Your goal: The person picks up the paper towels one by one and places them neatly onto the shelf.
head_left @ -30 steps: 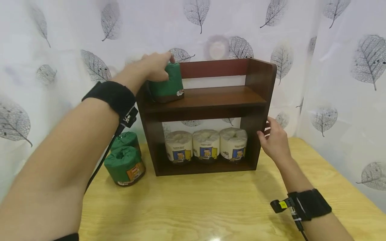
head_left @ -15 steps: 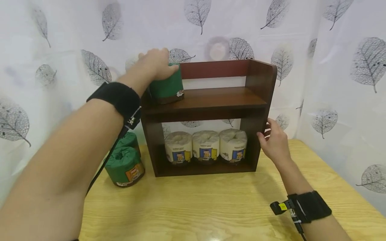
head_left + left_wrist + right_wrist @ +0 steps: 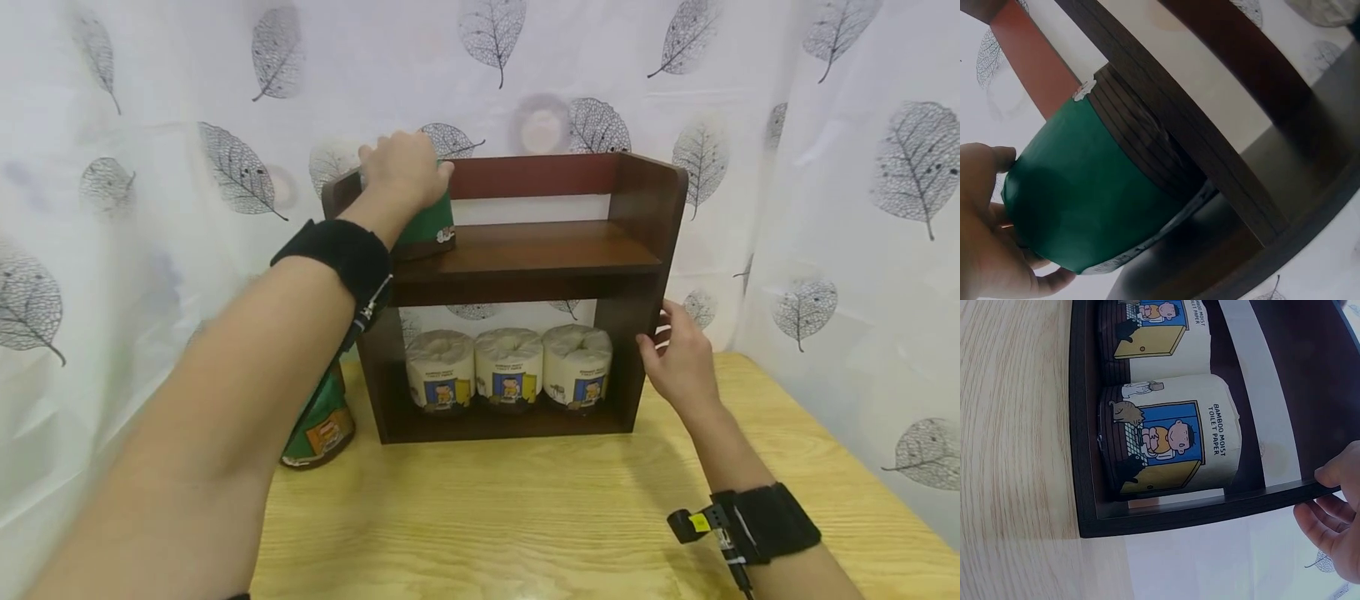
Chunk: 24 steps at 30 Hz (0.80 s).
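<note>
On the upper board of a dark brown wooden shelf (image 3: 555, 242), a green-wrapped toilet paper roll (image 3: 431, 227) stands at the left end. My left hand (image 3: 405, 167) grips this roll from above, its thumb and fingers spread round the top edge in the left wrist view, where the green wrapper (image 3: 1097, 187) fills the middle. At the shelf's right side panel, my right hand (image 3: 682, 358) pinches the edge between thumb and fingers, as the right wrist view also shows. Three cream toilet paper rolls (image 3: 509, 367) stand in a row on the lower level.
Another green roll (image 3: 324, 425) stands on the wooden table (image 3: 525, 508) left of the shelf, partly behind my left forearm. Leaf-printed white sheeting (image 3: 187, 67) hangs close behind and beside the shelf.
My left hand has shifted slightly right and settled lower over the green roll, its forearm now covering more of the rolls on the table. The right hand keeps its hold on the side panel.
</note>
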Each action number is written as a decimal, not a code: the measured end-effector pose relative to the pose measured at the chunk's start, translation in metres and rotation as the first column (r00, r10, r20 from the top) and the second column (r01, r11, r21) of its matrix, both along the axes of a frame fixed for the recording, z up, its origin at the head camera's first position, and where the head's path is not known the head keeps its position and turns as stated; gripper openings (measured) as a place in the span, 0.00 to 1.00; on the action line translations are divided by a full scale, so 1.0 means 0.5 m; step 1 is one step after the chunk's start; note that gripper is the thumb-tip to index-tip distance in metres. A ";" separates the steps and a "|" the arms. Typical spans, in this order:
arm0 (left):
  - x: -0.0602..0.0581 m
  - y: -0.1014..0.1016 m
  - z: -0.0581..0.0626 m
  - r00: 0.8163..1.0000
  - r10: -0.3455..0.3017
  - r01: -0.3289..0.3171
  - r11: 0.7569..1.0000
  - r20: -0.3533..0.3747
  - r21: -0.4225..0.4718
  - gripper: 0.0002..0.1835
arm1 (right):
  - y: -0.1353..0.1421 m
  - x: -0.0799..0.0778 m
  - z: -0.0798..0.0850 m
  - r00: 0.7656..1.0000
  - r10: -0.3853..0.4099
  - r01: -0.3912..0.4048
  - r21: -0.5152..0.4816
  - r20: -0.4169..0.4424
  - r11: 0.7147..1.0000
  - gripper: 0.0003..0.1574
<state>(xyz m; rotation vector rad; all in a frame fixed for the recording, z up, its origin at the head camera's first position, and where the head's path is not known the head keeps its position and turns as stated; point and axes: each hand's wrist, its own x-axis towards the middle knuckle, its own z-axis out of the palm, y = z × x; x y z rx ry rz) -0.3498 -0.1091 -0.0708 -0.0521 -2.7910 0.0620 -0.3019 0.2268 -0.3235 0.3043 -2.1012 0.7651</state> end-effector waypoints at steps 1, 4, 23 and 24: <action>-0.002 0.002 0.000 1.000 0.011 -0.011 1.000 0.006 -0.003 0.29 | 0.000 0.000 0.000 1.000 0.001 -0.001 -0.002 -0.002 1.000 0.30; -0.007 0.008 -0.001 0.999 0.031 -0.031 1.000 0.021 -0.003 0.29 | -0.001 0.000 0.001 1.000 0.004 -0.004 -0.001 -0.015 1.000 0.30; -0.005 0.004 -0.006 0.999 0.027 -0.026 0.999 0.025 -0.032 0.30 | 0.001 -0.002 -0.002 1.000 0.005 -0.005 -0.004 -0.016 1.000 0.30; -0.004 0.003 -0.006 0.999 0.026 -0.025 0.999 0.026 -0.034 0.30 | 0.001 -0.002 -0.002 1.000 0.006 -0.006 -0.004 -0.013 1.000 0.30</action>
